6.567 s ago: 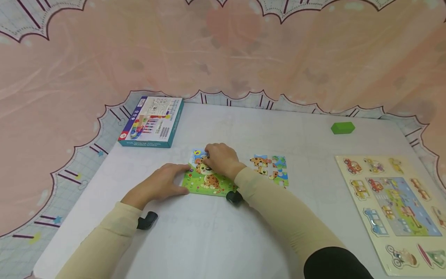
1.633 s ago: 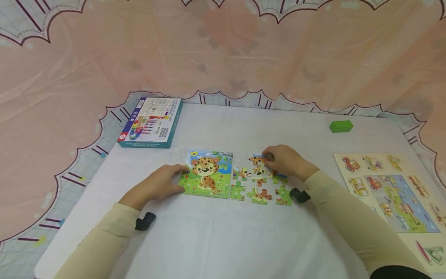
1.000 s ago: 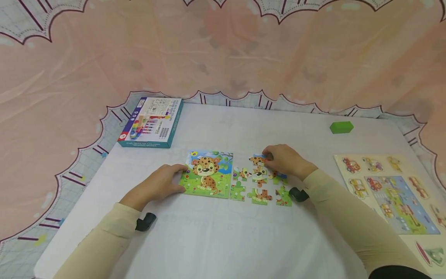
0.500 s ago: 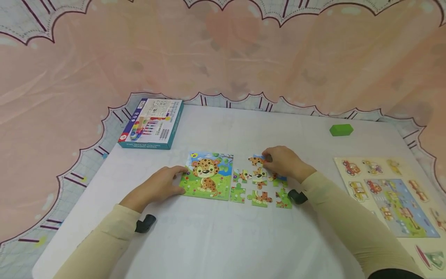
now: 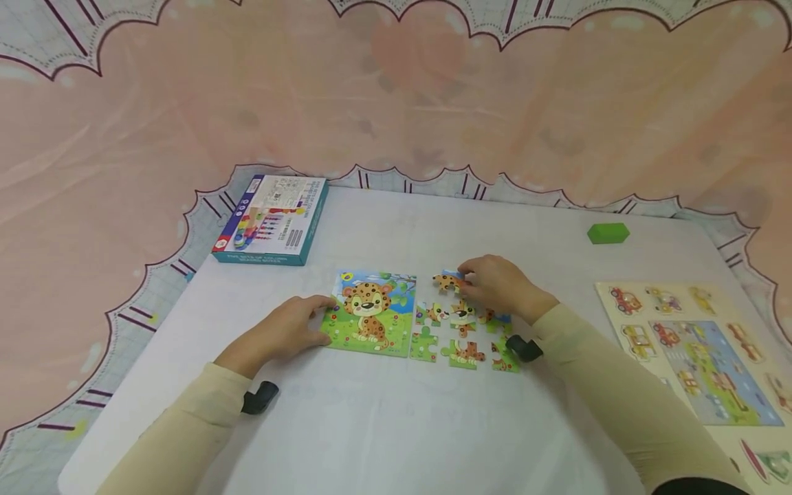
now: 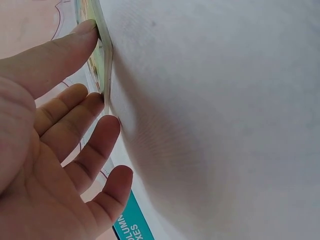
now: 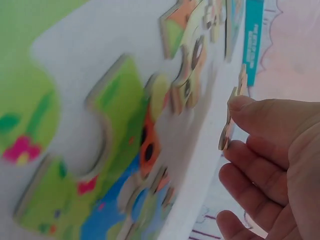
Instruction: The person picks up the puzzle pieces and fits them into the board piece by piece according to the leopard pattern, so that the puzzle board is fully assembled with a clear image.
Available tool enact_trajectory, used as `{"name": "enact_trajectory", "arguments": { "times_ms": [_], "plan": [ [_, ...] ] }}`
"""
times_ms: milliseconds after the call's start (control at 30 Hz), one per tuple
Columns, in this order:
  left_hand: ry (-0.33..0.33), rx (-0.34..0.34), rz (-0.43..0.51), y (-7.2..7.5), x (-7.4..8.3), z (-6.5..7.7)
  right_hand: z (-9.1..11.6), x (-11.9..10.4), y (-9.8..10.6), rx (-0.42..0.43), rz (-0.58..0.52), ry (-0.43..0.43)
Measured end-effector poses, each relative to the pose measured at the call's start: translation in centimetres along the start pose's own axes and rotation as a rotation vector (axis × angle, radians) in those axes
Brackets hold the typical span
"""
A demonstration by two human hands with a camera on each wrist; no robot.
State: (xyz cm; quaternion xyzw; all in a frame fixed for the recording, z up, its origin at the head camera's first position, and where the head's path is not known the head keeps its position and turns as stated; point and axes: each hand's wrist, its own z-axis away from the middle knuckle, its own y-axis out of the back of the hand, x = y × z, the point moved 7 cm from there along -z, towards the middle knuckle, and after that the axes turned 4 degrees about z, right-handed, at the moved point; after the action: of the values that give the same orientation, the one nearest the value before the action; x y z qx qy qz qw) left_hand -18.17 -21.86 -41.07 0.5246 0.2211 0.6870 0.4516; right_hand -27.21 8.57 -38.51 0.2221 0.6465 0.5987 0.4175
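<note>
In the head view my left hand rests at the left edge of a square leopard-picture board. Thumb and index fingertips touch that edge at separate spots, the fingers loosely bent. To the right, my right hand pinches a jigsaw piece with orange spotted leopard print. The right wrist view shows this piece between thumb and fingers, above the white surface. Several loose jigsaw pieces lie in rough rows beside the board, some partly hidden under the right hand.
A flat teal-sided box lies at the back left. A green block sits at the back right. A wooden vehicle puzzle board lies at the right, partly covered by the right sleeve. Patterned cloth hangs behind the white table.
My right hand has gone from over the leopard board to the loose pieces at the right. Just now it shifts slightly left with the pinched piece. The left hand stays at the board's edge.
</note>
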Motion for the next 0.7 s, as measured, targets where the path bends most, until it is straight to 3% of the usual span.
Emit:
{"name": "enact_trajectory", "arguments": {
  "times_ms": [700],
  "plan": [
    [-0.013,-0.003,-0.001,0.1,0.1,0.1,-1.6,-3.9,0.3,0.014,-0.074,0.068]
  ]
}}
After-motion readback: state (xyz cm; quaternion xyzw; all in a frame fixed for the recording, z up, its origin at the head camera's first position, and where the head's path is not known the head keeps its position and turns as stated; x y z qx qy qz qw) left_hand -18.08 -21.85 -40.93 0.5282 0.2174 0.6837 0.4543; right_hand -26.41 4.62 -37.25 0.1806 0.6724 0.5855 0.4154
